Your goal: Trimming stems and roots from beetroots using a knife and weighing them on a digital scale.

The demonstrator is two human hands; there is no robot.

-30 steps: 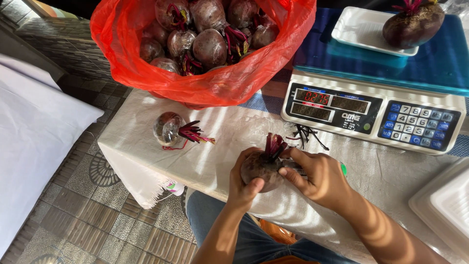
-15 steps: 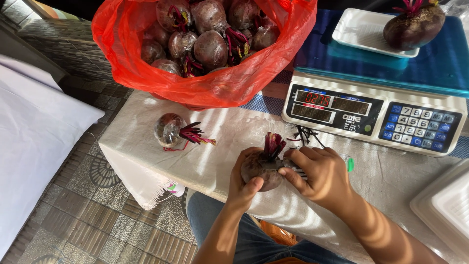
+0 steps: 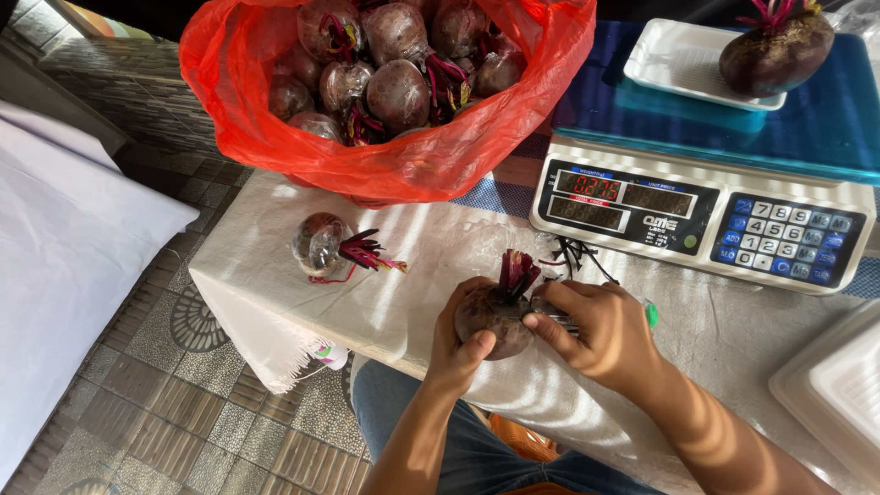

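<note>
Dark purple beetroot (image 3: 490, 321), translucent red bag (image 3: 431, 156), white cloth (image 3: 275, 275), blue-topped scale (image 3: 807, 128).

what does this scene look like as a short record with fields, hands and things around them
left hand: left hand grips a round dark purple beetroot
right hand: right hand holds a small green-handled tool against it
table: white cloth-covered table, a plastic-wrapped beetroot
behind: red plastic bag of beetroots
scale: digital weighing scale, white foam tray with one beetroot

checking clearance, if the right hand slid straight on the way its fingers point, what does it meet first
The right hand points left, so it would first press into the dark purple round beetroot it already touches, gripped by the left hand. Depth looks shared, though that is a judgement.
</note>
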